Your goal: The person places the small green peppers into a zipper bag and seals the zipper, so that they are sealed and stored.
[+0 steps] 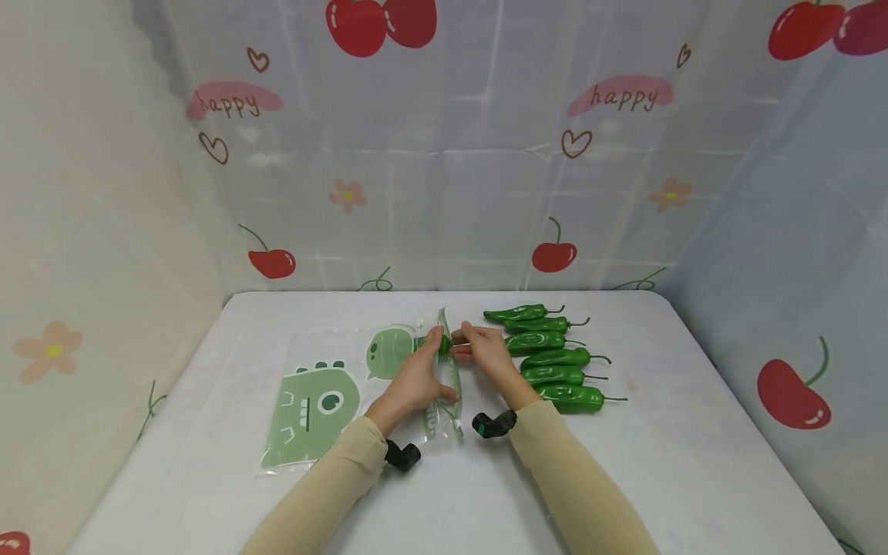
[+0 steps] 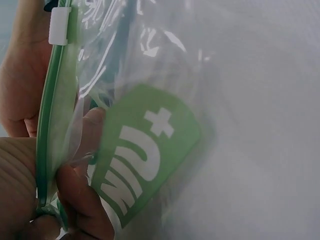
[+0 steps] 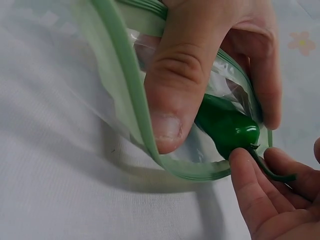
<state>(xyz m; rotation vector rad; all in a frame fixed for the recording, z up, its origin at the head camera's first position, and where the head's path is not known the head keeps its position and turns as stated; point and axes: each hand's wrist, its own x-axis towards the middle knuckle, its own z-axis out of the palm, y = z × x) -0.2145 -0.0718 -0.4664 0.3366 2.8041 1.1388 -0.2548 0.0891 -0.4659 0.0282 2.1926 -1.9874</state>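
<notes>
A clear plastic bag printed with green cartoon shapes point(image 1: 319, 420) meets the left hand point(image 1: 412, 379), spread wide at its mouth and mostly hiding from the head view the glossy green pepper point(image 3: 235, 131) that the right wrist view shows partway inside, pinched near its stem by the right hand point(image 1: 489, 356), beside six more green peppers point(image 1: 557, 375).

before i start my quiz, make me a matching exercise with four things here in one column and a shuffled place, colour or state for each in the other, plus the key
Things:
1. left hand
2. right hand
3. zip slider
4. six peppers

Matches:
a. pinching another pepper by its stem
b. lying in a row on the right of the table
c. white
d. spreading the mouth of the bag

Pairs: 1-d, 2-a, 3-c, 4-b
</notes>
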